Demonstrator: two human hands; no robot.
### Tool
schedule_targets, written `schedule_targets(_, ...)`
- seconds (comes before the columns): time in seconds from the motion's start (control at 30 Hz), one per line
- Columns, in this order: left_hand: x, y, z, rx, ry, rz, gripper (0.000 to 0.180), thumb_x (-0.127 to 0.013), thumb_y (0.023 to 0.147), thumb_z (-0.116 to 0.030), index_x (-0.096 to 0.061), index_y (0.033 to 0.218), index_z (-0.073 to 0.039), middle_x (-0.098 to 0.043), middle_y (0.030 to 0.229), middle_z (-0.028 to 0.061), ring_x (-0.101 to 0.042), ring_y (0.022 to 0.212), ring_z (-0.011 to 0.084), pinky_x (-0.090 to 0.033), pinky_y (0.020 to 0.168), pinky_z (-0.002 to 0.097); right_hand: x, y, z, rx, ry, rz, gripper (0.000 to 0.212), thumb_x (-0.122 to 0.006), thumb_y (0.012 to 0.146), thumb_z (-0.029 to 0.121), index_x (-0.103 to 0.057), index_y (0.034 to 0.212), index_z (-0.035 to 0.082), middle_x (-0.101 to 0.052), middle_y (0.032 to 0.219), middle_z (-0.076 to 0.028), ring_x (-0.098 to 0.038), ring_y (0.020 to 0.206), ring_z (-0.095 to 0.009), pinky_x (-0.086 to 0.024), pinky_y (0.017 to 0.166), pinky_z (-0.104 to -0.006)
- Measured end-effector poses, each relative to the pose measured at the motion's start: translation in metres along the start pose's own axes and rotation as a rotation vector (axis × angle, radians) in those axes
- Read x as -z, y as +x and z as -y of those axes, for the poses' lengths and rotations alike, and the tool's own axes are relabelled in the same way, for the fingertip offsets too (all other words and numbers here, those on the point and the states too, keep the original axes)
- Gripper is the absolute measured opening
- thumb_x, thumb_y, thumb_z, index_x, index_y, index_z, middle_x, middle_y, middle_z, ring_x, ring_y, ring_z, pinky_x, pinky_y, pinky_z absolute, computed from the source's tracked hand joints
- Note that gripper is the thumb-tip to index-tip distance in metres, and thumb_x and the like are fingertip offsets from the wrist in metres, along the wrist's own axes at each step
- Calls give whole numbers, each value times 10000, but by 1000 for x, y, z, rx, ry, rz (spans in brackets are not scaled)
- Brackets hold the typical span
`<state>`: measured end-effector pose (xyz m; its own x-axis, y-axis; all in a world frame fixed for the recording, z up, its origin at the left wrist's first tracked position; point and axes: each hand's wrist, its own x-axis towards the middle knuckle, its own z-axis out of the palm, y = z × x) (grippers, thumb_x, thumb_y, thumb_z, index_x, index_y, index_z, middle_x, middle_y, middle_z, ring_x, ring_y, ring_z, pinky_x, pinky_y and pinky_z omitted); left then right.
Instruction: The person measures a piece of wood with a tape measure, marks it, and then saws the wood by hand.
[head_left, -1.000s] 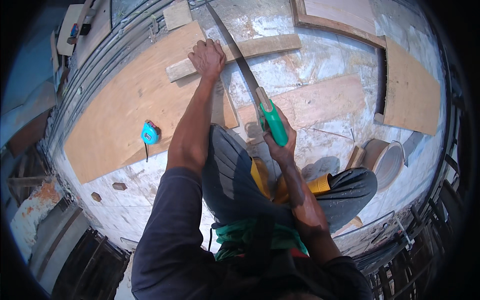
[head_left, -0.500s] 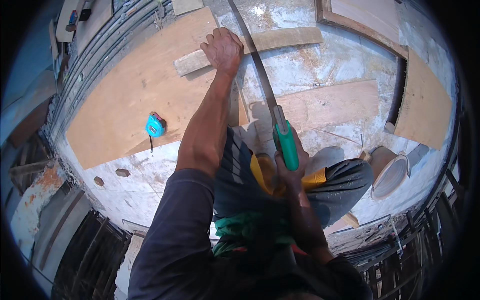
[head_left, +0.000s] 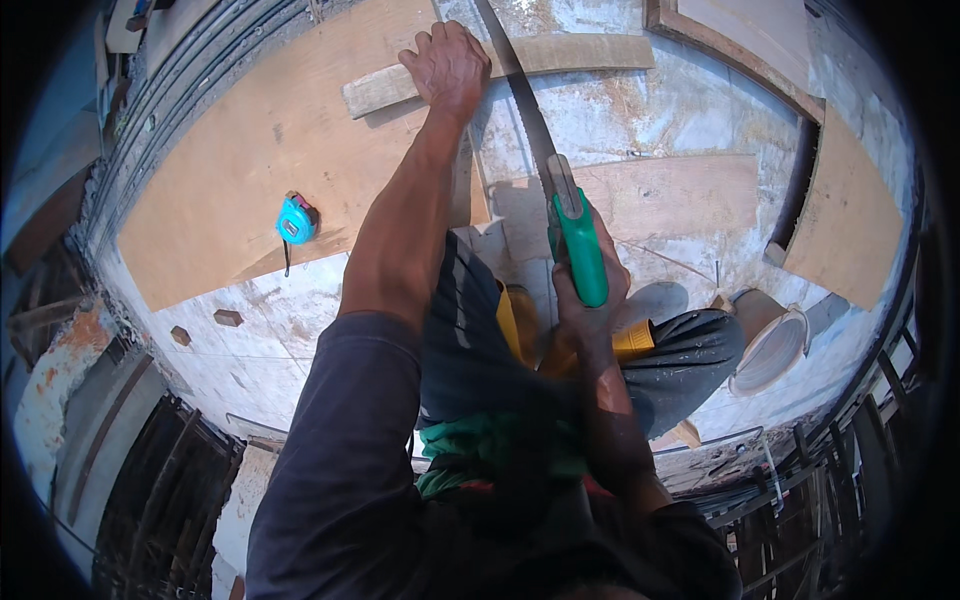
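Note:
A narrow wooden plank (head_left: 590,54) lies crosswise at the far side, its left part over a large plywood sheet (head_left: 230,190). My left hand (head_left: 448,68) is closed on the plank, bearing down on it left of the saw. In my right hand (head_left: 597,285) is the green handle of a handsaw (head_left: 526,110), held nearer to me. The long blade points away and crosses the plank just right of my left hand; whether its teeth are in the wood I cannot tell.
A turquoise tape measure (head_left: 297,218) rests on the plywood. Two small wood blocks (head_left: 228,318) sit on the pale floor. Right of centre lies a thin board (head_left: 670,195); beyond are a wooden frame (head_left: 740,70) and a tipped bucket (head_left: 775,350). Pipes (head_left: 190,90) run along the far left.
The view has shifted slightly, so most things sit a little higher in it. My right hand and the saw stay across the plank; my left hand keeps its place on it.

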<state>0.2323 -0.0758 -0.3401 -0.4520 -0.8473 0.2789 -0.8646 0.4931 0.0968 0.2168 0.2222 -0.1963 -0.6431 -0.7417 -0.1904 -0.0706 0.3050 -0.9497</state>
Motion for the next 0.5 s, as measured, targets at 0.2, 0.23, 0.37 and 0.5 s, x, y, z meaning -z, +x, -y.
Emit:
schedule_targets(0.2, 5, 8, 0, 78, -1, 87, 166, -558, 909, -219, -648, 873, -85, -653, 925, 82, -578, 912, 263, -337, 824, 462, 15, -44, 9, -81, -28, 6, 701, -590, 730, -52, -490, 1423, -52, -676, 1162, -166, -668, 960, -195, -536, 870, -318)
schedule_targets(0.23, 6, 5, -2, 67, -21, 98, 168, -557, 909, -220, -648, 873, -84, -656, 929, 84, -581, 915, 267, -338, 823, 463, 22, -55, 4, 1, -46, -4, 690, -610, 745, -42, -500, 1426, -30, -682, 1125, -144, -665, 921, -178, -537, 843, -303)
schedule_targets(0.37, 8, 4, -5, 46, -16, 133, 174, -552, 908, -222, -654, 884, -82, -666, 953, 85, -587, 933, 272, -340, 831, 465, 6, 15, 11, -53, 7, -24, 649, -616, 757, 46, -538, 1399, 1, -710, 990, -120, -655, 750, -156, -543, 713, -302)
schedule_targets(0.5, 0, 2, -2, 67, 3, 82, 180, -565, 899, -234, -661, 889, -81, -675, 928, 73, -613, 900, 273, -365, 800, 483, -5, 28, 13, -107, 20, 6, 672, -594, 732, -13, -526, 1400, -30, -664, 1008, -102, -633, 862, -151, -524, 807, -297)
